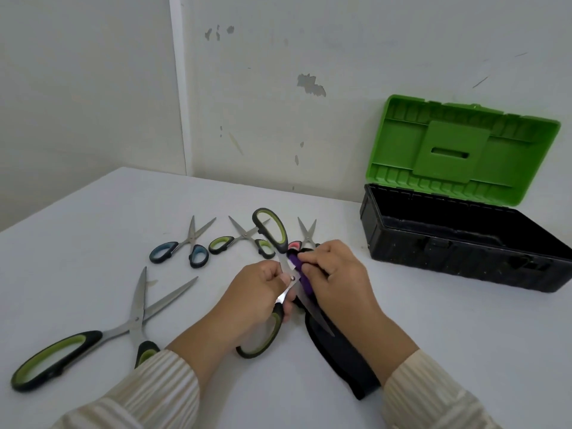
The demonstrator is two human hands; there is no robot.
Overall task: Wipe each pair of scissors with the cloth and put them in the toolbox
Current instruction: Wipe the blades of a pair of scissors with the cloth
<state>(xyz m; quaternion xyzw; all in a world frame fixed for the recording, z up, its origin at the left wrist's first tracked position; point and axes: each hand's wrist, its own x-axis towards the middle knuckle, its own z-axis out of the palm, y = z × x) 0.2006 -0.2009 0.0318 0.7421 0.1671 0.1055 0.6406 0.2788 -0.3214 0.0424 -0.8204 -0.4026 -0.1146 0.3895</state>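
My left hand (253, 295) grips a large pair of green-and-black scissors (272, 232) near the pivot, its blades spread wide. My right hand (332, 270) pinches a dark purple-and-black cloth (343, 357) against one blade of it. The cloth trails down under my right wrist. The black toolbox (458, 246) stands to the right with its green lid (461, 150) raised; what I see of its inside is dark.
On the white table (93, 218) lie another large green-handled pair (93, 335) at the left, a blue-handled pair (185, 246), a small green-handled pair (238, 239), and a small pink-handled pair (306, 235) partly behind my right hand. A wall stands close behind.
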